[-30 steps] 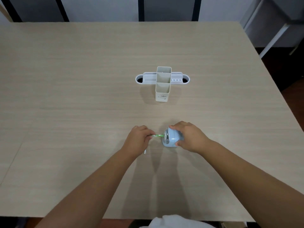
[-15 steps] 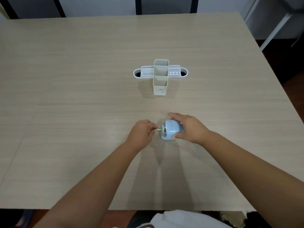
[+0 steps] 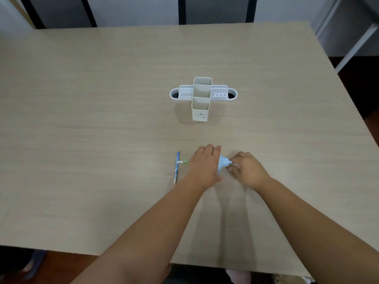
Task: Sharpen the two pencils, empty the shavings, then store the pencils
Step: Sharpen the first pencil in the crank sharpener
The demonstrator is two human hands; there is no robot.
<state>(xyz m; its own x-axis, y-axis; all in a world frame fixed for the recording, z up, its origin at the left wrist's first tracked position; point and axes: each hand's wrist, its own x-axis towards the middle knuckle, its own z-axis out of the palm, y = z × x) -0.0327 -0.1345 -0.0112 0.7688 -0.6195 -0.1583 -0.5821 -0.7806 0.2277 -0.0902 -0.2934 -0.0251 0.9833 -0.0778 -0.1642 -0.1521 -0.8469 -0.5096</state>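
Note:
A light blue sharpener (image 3: 223,164) lies on the table between my hands. My left hand (image 3: 205,165) is clamped over its body and hides most of it. A green pencil (image 3: 184,161) sticks out to the left from under that hand, its tip end hidden. My right hand (image 3: 245,169) pinches the crank handle (image 3: 231,163) at the sharpener's right end. A blue pencil (image 3: 176,167) lies loose on the table, crosswise at the green pencil's free end. A white pencil holder (image 3: 202,99) stands further back, in the middle of the table.
The wooden table (image 3: 82,119) has its near edge close below my forearms and its right edge slanting off at the far right. Chair frames and dark posts stand behind the far edge.
My left hand let go of the green pencil and moved right onto the sharpener's body. My right hand shifted from the body to the crank. The blue pencil is now uncovered.

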